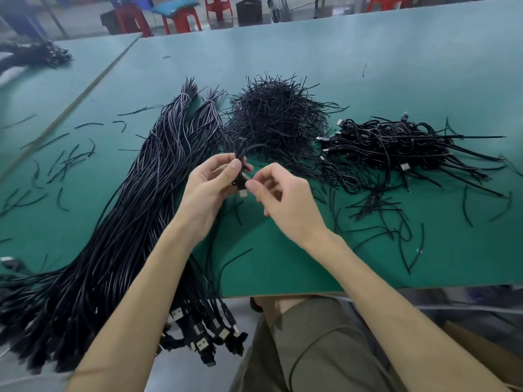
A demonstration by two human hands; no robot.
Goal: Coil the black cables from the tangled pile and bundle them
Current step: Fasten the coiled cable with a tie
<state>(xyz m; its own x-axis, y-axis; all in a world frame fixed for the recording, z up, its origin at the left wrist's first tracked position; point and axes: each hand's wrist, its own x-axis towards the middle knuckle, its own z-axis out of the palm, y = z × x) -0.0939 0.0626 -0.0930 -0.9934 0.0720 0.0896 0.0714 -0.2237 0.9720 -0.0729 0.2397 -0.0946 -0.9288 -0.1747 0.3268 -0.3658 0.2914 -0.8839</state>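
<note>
My left hand (210, 185) pinches a coiled black cable (245, 149) above the green table (283, 267); the loop arches up from my thumb and a plug end hangs below it. My right hand (283, 199) is close to the right of it, fingertips pinched at the coil's waist on a thin black tie. A long bundle of straight black cables (135, 205) lies to the left, its USB plugs (203, 335) hanging over the table's front edge. A heap of short black ties (271, 114) sits behind my hands. Coiled cables (396, 142) are piled at the right.
Loose black ties (65, 162) are scattered on the left and right of the table. Another dark cable pile (42, 55) lies on the far left table. Red stools (181, 18) and black boxes stand beyond the far edge. My lap is below the table's front edge.
</note>
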